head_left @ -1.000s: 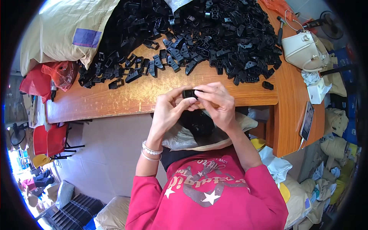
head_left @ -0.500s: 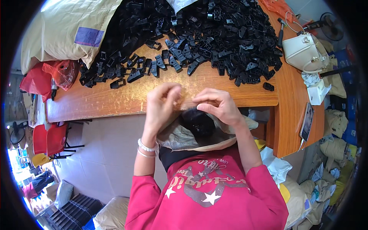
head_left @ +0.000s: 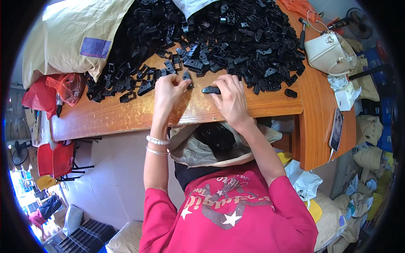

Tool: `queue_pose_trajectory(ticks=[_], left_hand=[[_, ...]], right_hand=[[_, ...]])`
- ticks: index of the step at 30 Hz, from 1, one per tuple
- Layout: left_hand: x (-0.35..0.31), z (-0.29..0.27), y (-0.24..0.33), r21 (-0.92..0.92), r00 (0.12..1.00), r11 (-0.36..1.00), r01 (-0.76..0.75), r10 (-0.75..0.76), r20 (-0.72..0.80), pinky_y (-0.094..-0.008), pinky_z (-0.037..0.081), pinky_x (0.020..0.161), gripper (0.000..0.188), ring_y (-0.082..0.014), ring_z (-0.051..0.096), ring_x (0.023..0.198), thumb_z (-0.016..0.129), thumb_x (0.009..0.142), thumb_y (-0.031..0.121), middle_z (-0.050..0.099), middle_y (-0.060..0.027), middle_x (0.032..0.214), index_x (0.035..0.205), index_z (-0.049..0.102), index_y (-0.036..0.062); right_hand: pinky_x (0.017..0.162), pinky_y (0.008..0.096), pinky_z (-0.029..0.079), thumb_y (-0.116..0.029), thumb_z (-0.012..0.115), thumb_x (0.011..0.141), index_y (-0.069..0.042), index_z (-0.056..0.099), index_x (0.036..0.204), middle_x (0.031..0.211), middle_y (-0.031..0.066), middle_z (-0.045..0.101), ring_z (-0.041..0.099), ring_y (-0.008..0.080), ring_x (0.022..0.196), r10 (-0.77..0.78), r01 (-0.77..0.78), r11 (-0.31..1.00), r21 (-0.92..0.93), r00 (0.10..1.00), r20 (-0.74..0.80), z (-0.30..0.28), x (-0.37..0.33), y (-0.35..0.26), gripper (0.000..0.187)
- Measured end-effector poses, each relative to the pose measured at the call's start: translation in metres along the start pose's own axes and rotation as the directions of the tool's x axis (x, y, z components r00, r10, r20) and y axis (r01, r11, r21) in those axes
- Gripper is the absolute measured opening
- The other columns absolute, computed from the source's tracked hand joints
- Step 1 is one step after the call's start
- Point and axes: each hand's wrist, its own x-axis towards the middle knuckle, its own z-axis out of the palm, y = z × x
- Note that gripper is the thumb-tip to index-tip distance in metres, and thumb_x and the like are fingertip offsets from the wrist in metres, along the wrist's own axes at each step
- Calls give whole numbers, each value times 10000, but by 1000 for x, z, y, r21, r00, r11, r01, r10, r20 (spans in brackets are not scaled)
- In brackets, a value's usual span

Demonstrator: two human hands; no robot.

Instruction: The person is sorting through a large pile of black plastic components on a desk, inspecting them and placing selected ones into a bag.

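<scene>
Over the wooden table (head_left: 126, 116), my left hand (head_left: 167, 92) pinches a small black plastic part (head_left: 187, 77) upright between thumb and fingers. My right hand (head_left: 230, 100) is closed on another black plastic part (head_left: 210, 90), which lies nearly level and points toward the left hand. The two parts are a short way apart. Just beyond both hands spreads a large heap of similar black parts (head_left: 261, 46), some with open rectangular frames. An open sack (head_left: 185, 148) sits at my lap below the table edge, with dark contents (head_left: 216, 138) inside.
A full beige sack (head_left: 71, 38) and red plastic bags (head_left: 40, 95) stand at the left. Along the right are a hammer (head_left: 302, 33), a white handbag (head_left: 327, 52), a tissue pack (head_left: 346, 96) and a phone (head_left: 336, 130). A red chair (head_left: 55, 159) stands on the floor at left.
Both hands have moved from above the lap sack and near table edge forward toward the heap. Each now holds a black plastic part; none was visible in them before.
</scene>
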Motion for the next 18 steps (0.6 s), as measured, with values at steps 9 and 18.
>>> queue_pose_trajectory(ticks=[9, 18], left_hand=[[17, -1, -28, 31, 999, 999, -19, 20, -32, -281, 420, 489, 411, -114, 489, 500, 809, 734, 332, 570, -59, 560, 657, 606, -17], [-10, 6, -19, -270, 998, 962, -25, 39, 47, -181, 394, 513, 204, -37, 470, 588, 718, 807, 57, 556, 16, 779, 901, 541, 20]], right_hand=[[809, 426, 472, -6, 673, 728, -41, 586, 991, 924, 145, 608, 578, 341, 918, 115, -54, 915, 399, 985, -131, 23, -16, -15, 279], [769, 382, 475, -4, 634, 799, -15, 568, 1073, 944, 141, 584, 574, 307, 874, 154, -16, 911, 411, 940, -304, 15, -23, -7, 282]])
